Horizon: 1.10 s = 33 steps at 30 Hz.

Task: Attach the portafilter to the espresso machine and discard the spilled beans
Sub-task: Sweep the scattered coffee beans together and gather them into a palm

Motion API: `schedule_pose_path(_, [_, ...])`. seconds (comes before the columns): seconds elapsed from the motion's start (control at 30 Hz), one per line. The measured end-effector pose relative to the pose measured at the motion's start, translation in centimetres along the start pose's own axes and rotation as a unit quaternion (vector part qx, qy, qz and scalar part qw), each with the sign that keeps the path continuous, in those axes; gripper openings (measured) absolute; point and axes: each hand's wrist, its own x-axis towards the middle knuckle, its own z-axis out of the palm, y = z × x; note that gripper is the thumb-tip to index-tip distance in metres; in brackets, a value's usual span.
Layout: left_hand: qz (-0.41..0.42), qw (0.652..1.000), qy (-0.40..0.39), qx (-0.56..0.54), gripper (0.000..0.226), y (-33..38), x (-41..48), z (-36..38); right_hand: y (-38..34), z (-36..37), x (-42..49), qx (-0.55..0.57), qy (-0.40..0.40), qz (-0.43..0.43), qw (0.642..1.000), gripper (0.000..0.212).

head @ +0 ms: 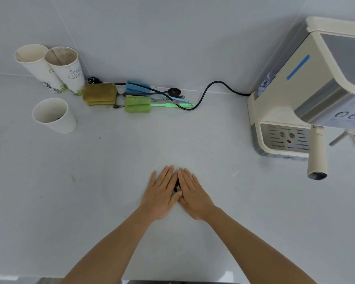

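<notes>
Both hands lie flat on the white counter (111,160), fingers pointing away and edges pressed together. My left hand (162,193) and my right hand (195,195) enclose a small cluster of dark coffee beans (176,186), visible only through the gap between them. The fingers are extended, not closed around anything. The cream espresso machine (295,95) stands at the right. A cream portafilter handle (317,154) sticks out from under its brew head toward me, above the drip tray (285,140).
Three paper cups stand at the back left, the nearest (53,115) holding something dark. Sponges (99,94), blue and green brushes (137,103), a spoon (174,91) and the black power cord (209,89) lie along the wall. A steam wand (340,138) protrudes at far right.
</notes>
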Motion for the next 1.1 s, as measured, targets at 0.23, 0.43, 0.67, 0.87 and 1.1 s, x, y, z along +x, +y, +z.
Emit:
schedule_pose_path(0.23, [-0.020, 0.992, 0.044, -0.116, 0.103, -0.4, -1.7, -1.4, 1.0, -2.2, -1.2, 0.047, 0.028, 0.037, 0.998, 0.087])
schedule_pose_path(0.43, [-0.161, 0.844, 0.104, -0.500, 0.047, 1.1, -4.9, -3.6, 1.7, -2.5, -2.0, -0.035, 0.053, 0.061, 0.996, 0.107])
schedule_pose_path(0.67, [-0.270, 0.591, 0.052, -0.758, 0.044, 1.1, -8.0, -3.0, -1.8, -0.3, -0.4, -0.041, 0.040, 0.043, 0.997, 0.110])
schedule_pose_path(0.87, [-0.271, 0.447, -0.009, -0.852, 0.054, 1.0, -8.4, -2.3, -1.6, 1.1, 1.4, -0.123, 0.129, 0.055, 0.982, 0.077])
schedule_pose_path(1.1, [-0.278, 0.366, -0.057, -0.886, 0.059, 0.5, -7.4, -2.1, 0.9, 1.1, 2.7, -0.204, 0.273, -0.036, 0.939, 0.026])
